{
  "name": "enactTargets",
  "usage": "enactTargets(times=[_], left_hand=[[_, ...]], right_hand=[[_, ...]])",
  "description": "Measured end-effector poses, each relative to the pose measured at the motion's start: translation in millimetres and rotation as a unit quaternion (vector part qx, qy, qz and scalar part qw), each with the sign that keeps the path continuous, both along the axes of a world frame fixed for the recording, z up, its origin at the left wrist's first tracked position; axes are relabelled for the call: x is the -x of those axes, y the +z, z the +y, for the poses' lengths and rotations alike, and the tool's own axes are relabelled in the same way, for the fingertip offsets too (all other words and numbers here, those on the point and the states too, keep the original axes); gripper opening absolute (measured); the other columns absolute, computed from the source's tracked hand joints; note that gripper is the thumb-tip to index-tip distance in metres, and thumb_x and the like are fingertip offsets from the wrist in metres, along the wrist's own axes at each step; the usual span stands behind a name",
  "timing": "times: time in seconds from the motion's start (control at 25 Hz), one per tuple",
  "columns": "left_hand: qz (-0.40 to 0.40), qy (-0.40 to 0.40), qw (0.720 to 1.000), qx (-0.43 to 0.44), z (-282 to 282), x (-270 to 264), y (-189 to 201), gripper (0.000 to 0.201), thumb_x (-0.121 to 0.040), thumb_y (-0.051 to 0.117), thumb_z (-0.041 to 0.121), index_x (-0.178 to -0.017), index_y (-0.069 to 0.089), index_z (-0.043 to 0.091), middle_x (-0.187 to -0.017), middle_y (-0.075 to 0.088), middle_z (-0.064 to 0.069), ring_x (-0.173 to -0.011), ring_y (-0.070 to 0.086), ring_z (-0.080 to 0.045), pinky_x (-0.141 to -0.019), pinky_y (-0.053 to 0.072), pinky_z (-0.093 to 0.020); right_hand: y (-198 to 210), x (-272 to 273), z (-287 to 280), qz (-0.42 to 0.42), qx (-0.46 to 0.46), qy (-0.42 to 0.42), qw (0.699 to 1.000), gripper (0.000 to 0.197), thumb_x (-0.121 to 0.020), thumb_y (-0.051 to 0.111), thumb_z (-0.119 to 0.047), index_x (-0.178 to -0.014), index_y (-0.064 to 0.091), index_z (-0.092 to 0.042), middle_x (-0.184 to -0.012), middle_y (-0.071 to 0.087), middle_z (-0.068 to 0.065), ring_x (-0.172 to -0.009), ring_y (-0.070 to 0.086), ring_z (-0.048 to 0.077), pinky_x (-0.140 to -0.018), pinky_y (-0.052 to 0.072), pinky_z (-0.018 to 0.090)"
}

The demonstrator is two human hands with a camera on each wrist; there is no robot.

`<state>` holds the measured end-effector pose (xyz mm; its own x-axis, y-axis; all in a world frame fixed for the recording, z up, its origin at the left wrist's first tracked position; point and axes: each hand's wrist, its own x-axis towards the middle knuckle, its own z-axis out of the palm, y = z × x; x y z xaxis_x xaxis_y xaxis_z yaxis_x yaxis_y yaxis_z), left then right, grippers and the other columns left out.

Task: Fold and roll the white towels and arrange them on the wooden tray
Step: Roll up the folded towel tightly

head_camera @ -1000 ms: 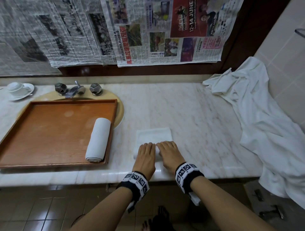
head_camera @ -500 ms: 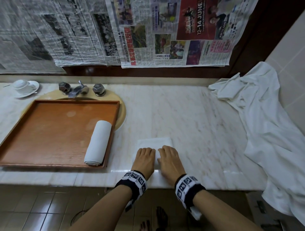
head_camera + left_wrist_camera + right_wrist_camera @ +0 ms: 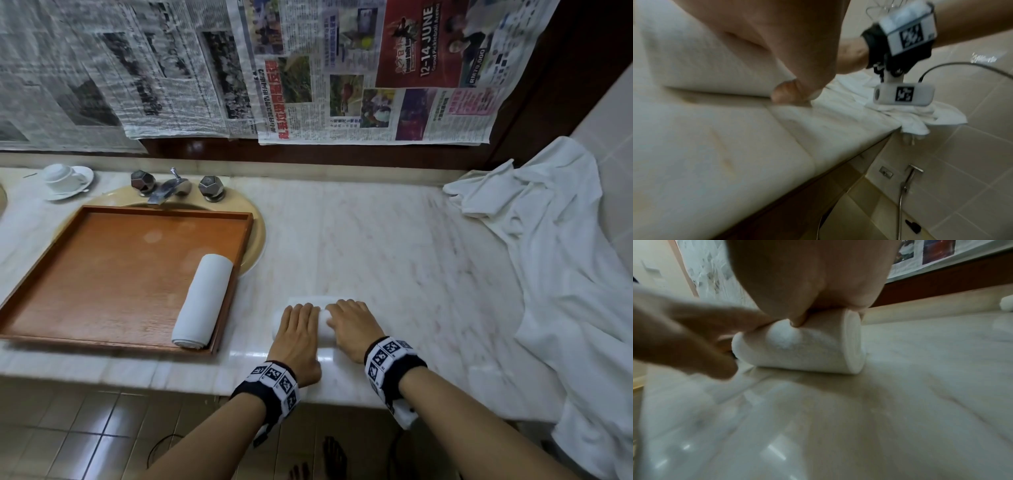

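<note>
Now both hands lie side by side, palms down, on a small white towel [image 3: 323, 329] at the front of the marble worktop [image 3: 394, 260]. From the head view, the left hand [image 3: 297, 337] and the right hand [image 3: 352, 327] hide most of the towel. Only the right wrist view shows that it is a tight roll [image 3: 807, 350] with a round spiral end. The left wrist view shows the left thumb [image 3: 789, 92] down by the roll's edge, and a big loose white towel [image 3: 906, 116] at the far end of the worktop. The fingers on both hands are laid out nearly straight and close together, pressing on the roll, not wrapped around it. A second ago a flat piece of towel stuck out past the fingertips. Now almost none shows, and the hands are further from the front edge. One rolled towel [image 3: 202, 305] lies inside the wooden tray [image 3: 102, 274], along its right wall. The tray sits over the sink [image 3: 255, 236], left of the hands.
</note>
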<state>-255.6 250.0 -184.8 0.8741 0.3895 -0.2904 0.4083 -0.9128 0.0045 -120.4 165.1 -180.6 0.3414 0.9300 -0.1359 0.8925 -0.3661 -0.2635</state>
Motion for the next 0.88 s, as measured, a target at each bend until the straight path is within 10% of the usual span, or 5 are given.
enactTargets(times=[0.24, 0.4, 0.88], left_hand=[[0.030, 0.003, 0.998, -0.059, 20, -34, 1, 0.071, -0.071, 0.066, 0.036, -0.128, 0.035, 0.008, -0.123, 0.041, -0.009, -0.110, 0.038, -0.028, -0.107, 0.027, -0.040], [0.068, 0.010, 0.996, -0.057, 29, -50, 0, 0.089, -0.071, 0.071, 0.045, -0.139, 0.029, 0.005, -0.144, 0.029, -0.017, -0.134, 0.028, -0.033, -0.115, 0.021, -0.046], [0.098, 0.025, 0.991, 0.081, 59, -71, 9, 0.089, -0.058, 0.078, 0.062, -0.126, 0.037, 0.021, -0.118, 0.058, 0.002, -0.116, 0.047, -0.022, -0.100, 0.032, -0.051]], right_hand=[[-3, 12, -9, -0.068, -0.006, -0.004, 0.998, 0.060, -0.089, 0.031, -0.028, -0.142, 0.037, -0.002, -0.145, 0.041, 0.016, -0.137, 0.034, 0.033, -0.120, 0.012, 0.047], [1, 4, -1, -0.058, 0.120, 0.008, 0.991, 0.097, -0.079, 0.057, -0.032, -0.152, 0.001, -0.002, -0.160, -0.002, 0.019, -0.148, -0.006, 0.033, -0.119, -0.008, 0.051], [10, -30, 40, 0.066, 0.208, -0.090, 0.972, 0.090, -0.052, 0.082, -0.059, -0.121, 0.044, -0.015, -0.114, 0.057, 0.001, -0.111, 0.053, 0.023, -0.098, 0.036, 0.042]])
